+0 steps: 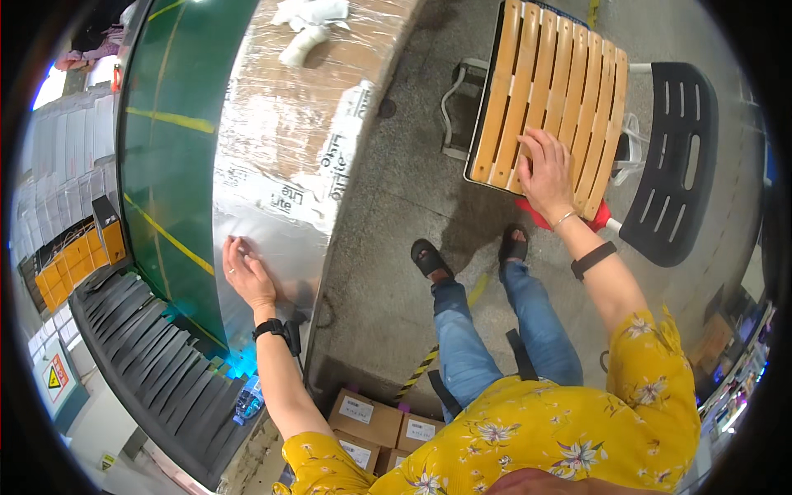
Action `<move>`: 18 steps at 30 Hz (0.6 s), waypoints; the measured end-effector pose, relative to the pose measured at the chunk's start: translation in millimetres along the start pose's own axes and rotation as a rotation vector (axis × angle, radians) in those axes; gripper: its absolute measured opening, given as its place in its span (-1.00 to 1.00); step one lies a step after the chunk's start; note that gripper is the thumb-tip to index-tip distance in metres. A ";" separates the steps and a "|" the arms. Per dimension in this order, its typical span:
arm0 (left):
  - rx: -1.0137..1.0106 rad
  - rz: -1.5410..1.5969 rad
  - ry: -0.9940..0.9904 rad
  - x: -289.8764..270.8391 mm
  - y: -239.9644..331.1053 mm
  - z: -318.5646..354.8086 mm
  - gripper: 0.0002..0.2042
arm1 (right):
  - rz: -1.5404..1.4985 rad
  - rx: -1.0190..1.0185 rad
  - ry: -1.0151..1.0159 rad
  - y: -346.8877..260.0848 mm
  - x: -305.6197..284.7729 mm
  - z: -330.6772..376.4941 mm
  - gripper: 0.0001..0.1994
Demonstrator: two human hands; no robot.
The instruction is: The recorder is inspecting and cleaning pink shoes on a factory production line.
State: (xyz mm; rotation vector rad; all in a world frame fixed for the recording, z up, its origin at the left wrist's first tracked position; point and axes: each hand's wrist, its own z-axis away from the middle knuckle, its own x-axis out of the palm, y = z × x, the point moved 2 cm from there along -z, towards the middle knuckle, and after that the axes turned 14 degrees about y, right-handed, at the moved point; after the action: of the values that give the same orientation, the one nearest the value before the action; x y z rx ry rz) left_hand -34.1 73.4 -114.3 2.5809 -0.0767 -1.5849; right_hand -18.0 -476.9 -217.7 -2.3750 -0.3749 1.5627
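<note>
Wrapped parcel under left hand, slatted chair under right

Wrapped parcel [289, 165], big and film-covered, lies beside green conveyor belt [165, 165]. Left hand [246, 272] flat on its near end, fingers spread, holding nothing. Right hand [546, 169] rests open on wooden slatted chair seat [544, 91], fingers loosely spread. Small cardboard boxes [371, 425] on floor below.

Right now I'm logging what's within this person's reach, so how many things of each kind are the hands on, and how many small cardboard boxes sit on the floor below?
Wrapped parcel under the left hand: 1
Wooden slat chair under the right hand: 1
Small cardboard boxes: 3 in view
Total: 5
</note>
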 end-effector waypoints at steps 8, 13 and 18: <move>-0.013 0.042 -0.032 11.9 14.3 10.8 -0.58 | 0.064 -0.053 0.042 16.2 2.9 2.1 -0.64; 0.239 0.259 -0.133 -7.0 152.7 71.6 -0.74 | 0.086 -0.082 0.080 26.7 15.1 10.6 -0.68; 0.510 0.598 -0.742 20.1 189.4 182.6 -0.64 | 0.022 -0.077 0.146 20.4 20.0 10.5 -0.71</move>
State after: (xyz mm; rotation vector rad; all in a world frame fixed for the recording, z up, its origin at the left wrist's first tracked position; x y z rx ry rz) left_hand -184.8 -129.2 -190.9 1.7530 -1.3049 -2.3096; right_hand -18.7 -487.7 -246.2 -2.5413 -0.3844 1.3964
